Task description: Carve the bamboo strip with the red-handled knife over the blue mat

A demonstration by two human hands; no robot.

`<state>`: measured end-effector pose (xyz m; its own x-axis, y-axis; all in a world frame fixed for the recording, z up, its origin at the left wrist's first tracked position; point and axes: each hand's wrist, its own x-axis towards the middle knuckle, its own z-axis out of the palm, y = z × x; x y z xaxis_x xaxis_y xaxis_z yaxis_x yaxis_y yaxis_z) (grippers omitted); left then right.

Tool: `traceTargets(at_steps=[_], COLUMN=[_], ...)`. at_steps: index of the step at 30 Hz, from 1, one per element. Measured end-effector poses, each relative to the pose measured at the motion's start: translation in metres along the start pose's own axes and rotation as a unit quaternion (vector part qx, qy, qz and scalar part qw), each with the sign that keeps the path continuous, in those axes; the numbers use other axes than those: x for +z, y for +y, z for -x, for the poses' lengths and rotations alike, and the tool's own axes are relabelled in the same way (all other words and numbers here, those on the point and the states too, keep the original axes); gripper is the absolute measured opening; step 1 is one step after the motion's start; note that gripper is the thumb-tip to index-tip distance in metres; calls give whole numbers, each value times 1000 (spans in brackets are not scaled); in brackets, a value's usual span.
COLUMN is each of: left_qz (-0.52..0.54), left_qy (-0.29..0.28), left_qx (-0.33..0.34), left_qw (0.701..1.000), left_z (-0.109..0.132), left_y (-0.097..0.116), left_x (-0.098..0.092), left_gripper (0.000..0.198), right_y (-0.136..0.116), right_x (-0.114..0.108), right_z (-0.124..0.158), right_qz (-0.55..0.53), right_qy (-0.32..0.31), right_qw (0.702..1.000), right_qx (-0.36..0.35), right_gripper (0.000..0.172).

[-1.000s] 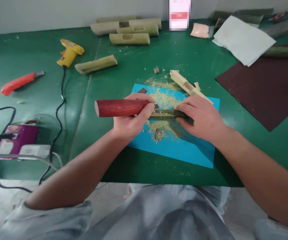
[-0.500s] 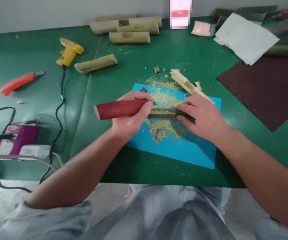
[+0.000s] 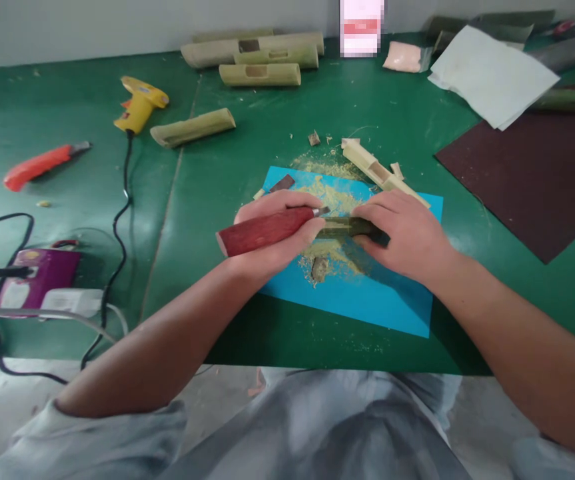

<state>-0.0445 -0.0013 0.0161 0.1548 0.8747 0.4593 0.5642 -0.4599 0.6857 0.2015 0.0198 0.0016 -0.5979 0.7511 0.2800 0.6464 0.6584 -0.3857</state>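
Note:
My left hand is closed round the red wooden handle of a carving knife. Its short metal blade points right, over a dark green bamboo piece with a slot along its top. The fingers of my right hand grip that piece at its right end. Underneath lies a blue sheet, strewn with pale shavings. A lighter bamboo piece with a cut-out rests at the sheet's upper right edge.
Several cut bamboo tubes lie at the back, and one more nearer. On the left are a yellow glue gun, a red utility knife and a purple box with cables. White paper overlaps a dark brown sheet at right.
My left hand has moved right along the bamboo, taking the carving knife with it; the handle has tilted. The right hand keeps its place on the bamboo.

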Motion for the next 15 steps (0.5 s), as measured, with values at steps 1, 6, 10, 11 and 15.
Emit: traceTargets(at_steps=[1, 6, 10, 11, 15], left_qz=[18, 54, 36, 39, 69], left_qy=[-10, -21, -35, -39, -69], left_qx=[11, 34, 55, 55, 55], left_qw=[1000, 998, 997, 997, 994], left_z=[0, 1, -1, -2, -5], left_y=[-1, -2, -2, -2, -4], left_x=[-1, -7, -9, -9, -12], left_gripper=[14, 28, 21, 20, 19], right_y=[0, 0, 1, 1, 4], right_x=[-1, -4, -2, -2, -2], right_z=[0, 0, -1, -1, -1], right_qz=[5, 18, 22, 28, 39], right_qy=[-2, -8, 2, 4, 1], right_qw=[1000, 999, 1000, 1000, 999], right_qx=[2, 29, 16, 7, -32], right_gripper=[25, 27, 25, 25, 27])
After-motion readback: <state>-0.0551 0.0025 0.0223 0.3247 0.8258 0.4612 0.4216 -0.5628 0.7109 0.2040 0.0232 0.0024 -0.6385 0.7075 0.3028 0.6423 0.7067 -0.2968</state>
